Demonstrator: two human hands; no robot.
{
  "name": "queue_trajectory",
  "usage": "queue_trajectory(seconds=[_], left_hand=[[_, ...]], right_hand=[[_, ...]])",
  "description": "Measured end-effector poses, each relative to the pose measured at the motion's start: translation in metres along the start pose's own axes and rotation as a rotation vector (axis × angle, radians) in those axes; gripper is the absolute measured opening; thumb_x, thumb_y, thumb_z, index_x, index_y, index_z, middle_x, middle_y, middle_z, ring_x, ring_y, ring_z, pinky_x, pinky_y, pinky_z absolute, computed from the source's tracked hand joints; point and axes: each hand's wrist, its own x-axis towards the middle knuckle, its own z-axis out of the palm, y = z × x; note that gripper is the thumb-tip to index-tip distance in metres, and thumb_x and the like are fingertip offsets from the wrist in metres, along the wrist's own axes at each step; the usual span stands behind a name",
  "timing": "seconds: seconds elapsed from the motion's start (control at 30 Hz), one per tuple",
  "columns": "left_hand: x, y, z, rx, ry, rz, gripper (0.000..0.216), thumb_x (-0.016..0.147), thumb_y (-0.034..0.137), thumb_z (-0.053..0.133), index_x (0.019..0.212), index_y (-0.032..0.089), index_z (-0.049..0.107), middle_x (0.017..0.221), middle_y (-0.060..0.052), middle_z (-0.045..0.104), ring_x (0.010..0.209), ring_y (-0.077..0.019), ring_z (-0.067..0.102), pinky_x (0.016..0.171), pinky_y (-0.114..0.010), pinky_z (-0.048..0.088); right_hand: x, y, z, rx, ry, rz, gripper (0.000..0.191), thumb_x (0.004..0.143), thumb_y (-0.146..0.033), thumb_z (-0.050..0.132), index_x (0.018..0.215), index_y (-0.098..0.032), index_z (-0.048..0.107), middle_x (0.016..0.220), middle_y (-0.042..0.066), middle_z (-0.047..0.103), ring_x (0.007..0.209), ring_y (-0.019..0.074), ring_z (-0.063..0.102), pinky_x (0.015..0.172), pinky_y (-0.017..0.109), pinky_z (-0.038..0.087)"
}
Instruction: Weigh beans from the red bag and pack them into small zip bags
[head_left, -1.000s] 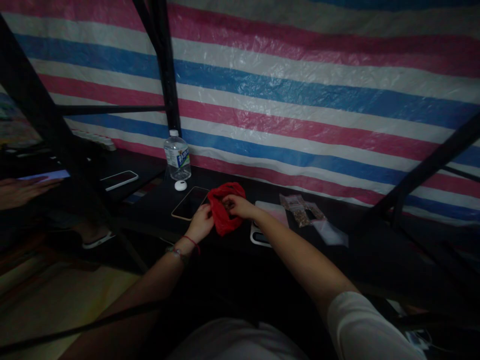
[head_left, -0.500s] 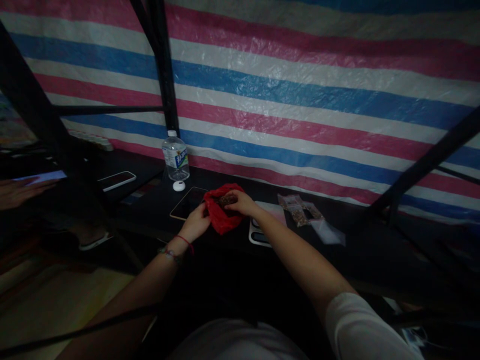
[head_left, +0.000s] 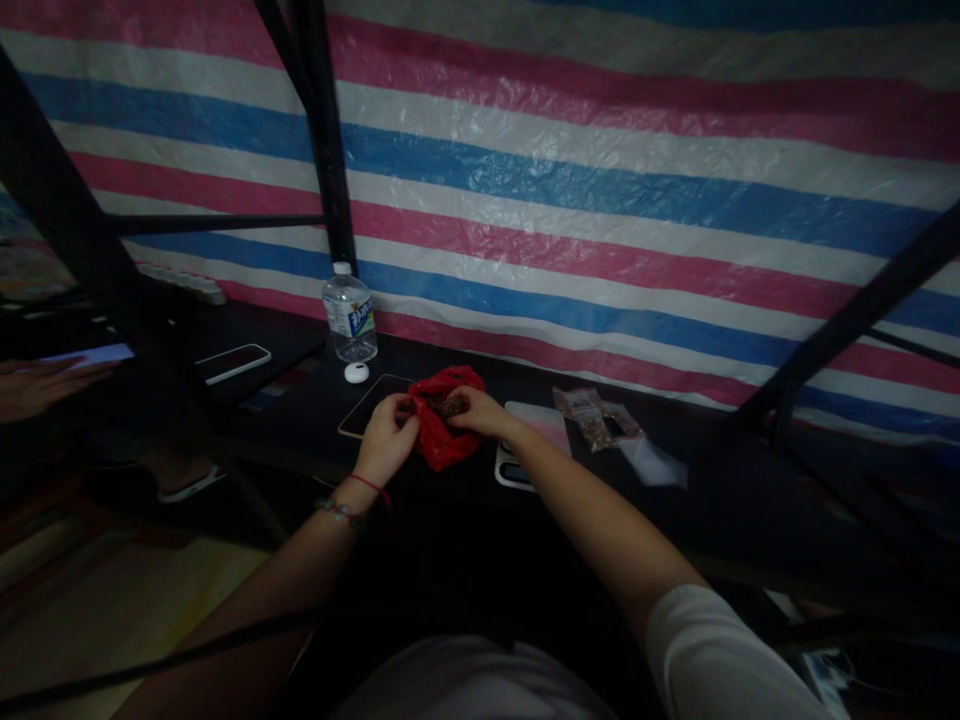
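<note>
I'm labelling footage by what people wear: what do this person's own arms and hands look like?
Both the left hand and the right hand are ungloved. The left wrist has a thin red cord and a beaded bracelet. The right wrist shows no bracelet; a short, pale sleeve covers that upper arm. The left sleeve isn't visible.

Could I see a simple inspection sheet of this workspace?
Surface: black flat tabletop.
Working things: red plastic bag, open, brown bits inside; flat white device with dark display, partly hidden; clear plastic packets, some with brown bits.
Clutter: clear plastic bottle with blue label; small white rounded case; dark-screened phone beside the bag.
Hands: left hand holds the bag's rim; right hand reaches into its opening.
Cables: thin pale cord-like lines, lower right; too dim to confirm.
Surroundings: red, white and blue striped plastic sheet; black metal frame; another person's hand, far left.
</note>
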Motion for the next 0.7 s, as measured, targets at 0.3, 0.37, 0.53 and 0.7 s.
queue_trajectory(seconds=[0.3,0.37,0.53,0.7], left_hand=[[-0.002,0.007,-0.012,0.209,0.005,0.284,0.038,0.070,0.017,0.052,0.107,0.017,0.053,0.114,-0.010,0.053,0.105,-0.0240,0.052,0.085,-0.035,0.048],[0.001,0.007,-0.020,0.247,-0.068,0.321,0.033,0.065,0.012,0.049,0.097,0.017,0.056,0.102,-0.008,0.056,0.097,-0.0221,0.054,0.084,-0.034,0.046],[-0.002,0.016,-0.031,0.244,-0.613,0.374,0.043,0.069,0.017,0.051,0.111,0.021,0.057,0.071,0.002,0.055,0.062,-0.0143,0.054,0.060,-0.024,0.042],[-0.013,0.024,-0.014,0.310,-0.721,0.313,0.041,0.077,0.033,0.055,0.117,0.025,0.059,0.068,0.001,0.062,0.060,-0.0156,0.057,0.057,-0.024,0.038]], right_hand=[[-0.008,-0.014,-0.014,-0.049,0.022,0.025,0.040,0.057,-0.022,0.078,0.092,-0.018,0.062,0.085,-0.001,0.066,0.077,0.0138,0.062,0.075,0.027,0.048],[-0.012,-0.015,-0.021,-0.081,0.031,0.028,0.040,0.056,-0.023,0.079,0.093,-0.018,0.063,0.086,0.000,0.067,0.078,0.0144,0.062,0.076,0.028,0.048],[-0.021,-0.018,-0.036,-0.123,0.045,0.027,0.044,0.058,-0.024,0.078,0.099,-0.016,0.064,0.091,0.003,0.067,0.080,0.0162,0.063,0.075,0.029,0.049],[-0.026,-0.020,-0.030,-0.176,0.088,-0.012,0.057,0.059,-0.017,0.077,0.114,-0.016,0.059,0.101,0.005,0.066,0.090,0.0172,0.062,0.083,0.031,0.048]])
